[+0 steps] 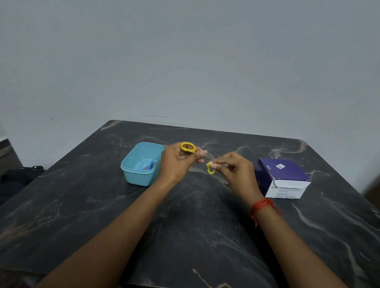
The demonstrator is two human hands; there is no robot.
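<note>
**Q:** What is shown above the middle of the counter?

**A:** A yellow-handled tool, possibly a pair of scissors, is held clear of the surface. Its upper yellow loop is gripped in the curled left hand. Its lower yellow loop is pinched at the fingertips of the right hand. The part between the loops is largely hidden, so blades cannot be confirmed.

**Q:** What failures are to be expected from here?

**A:** The fingertip pinch is judged slight. If the loops were pulled apart or twisted, the lower loop could be lost and the tool dropped onto the counter. If blades are concealed beside the left fingers, skin could be nicked as the loops are worked. The blue tub, just beside the left hand toward the left edge, could be knocked by that wrist. The purple box, toward the right edge, is less exposed.
</note>
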